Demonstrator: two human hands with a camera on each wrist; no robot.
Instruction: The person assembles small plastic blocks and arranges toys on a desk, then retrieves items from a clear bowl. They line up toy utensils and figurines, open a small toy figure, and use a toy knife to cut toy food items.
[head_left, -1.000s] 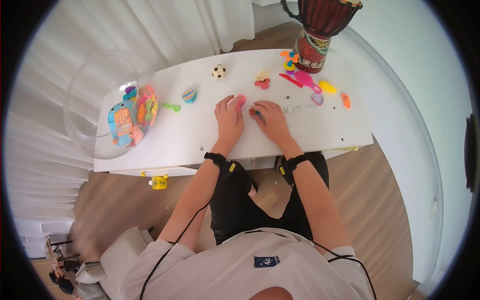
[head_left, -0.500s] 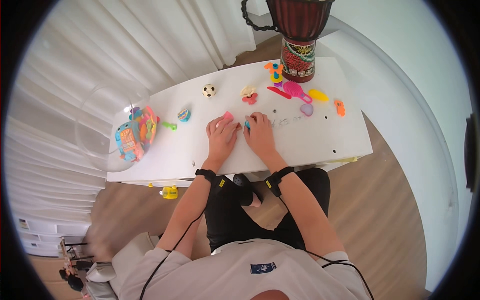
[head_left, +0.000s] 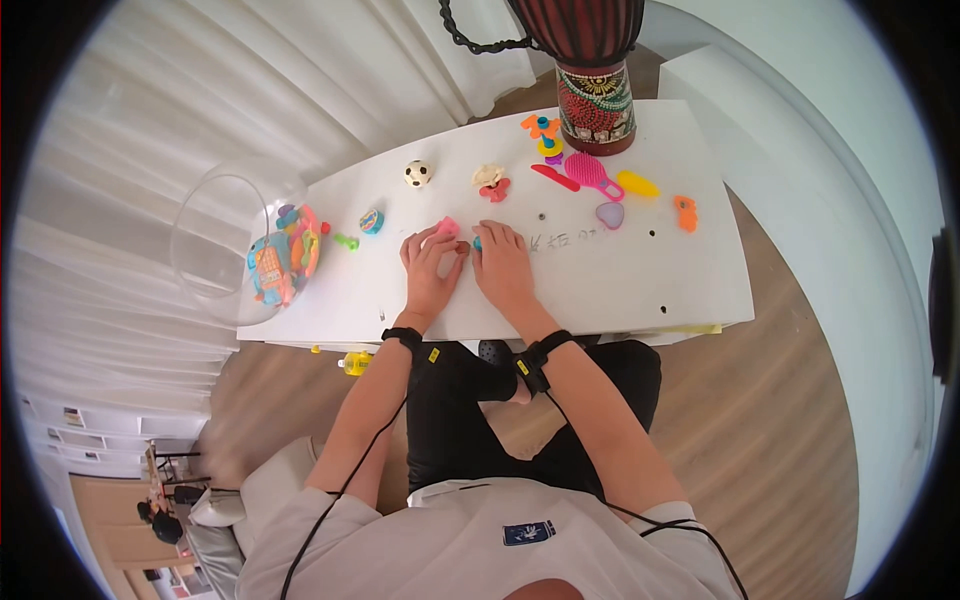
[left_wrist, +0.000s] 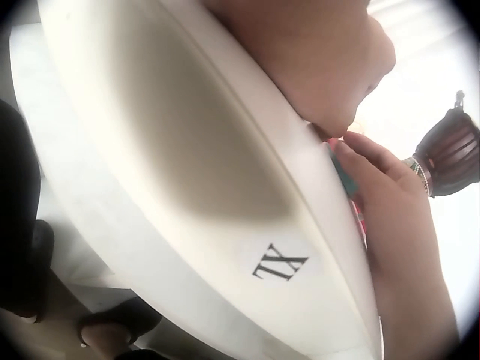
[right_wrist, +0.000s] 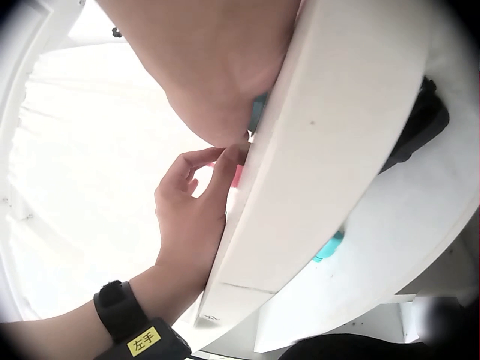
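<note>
At the table's middle my left hand (head_left: 430, 280) pinches a small brown piece (head_left: 462, 247) between thumb and fingers. A pink toy (head_left: 447, 227) shows just beyond its fingertips. Close on the right, my right hand (head_left: 505, 270) curls its fingers around a small teal piece (head_left: 477, 243), mostly hidden by the hand. In the right wrist view, the left thumb and forefinger meet at the tabletop, with the pink toy (right_wrist: 238, 176) behind them. The left wrist view shows the teal piece (left_wrist: 345, 176) by the right thumb.
A clear bowl (head_left: 220, 310) with toys lies at the left. A toy football (head_left: 418, 174), a blue round toy (head_left: 371, 221) and a cream-and-red toy (head_left: 492, 182) stand beyond the hands. At the back right are a pink brush (head_left: 592, 172), a yellow toy (head_left: 637, 184) and a drum (head_left: 597, 110).
The brown piece has gone from beside my right fingers to my left fingertips. The teal piece stays at the right hand. The head view has shifted.
</note>
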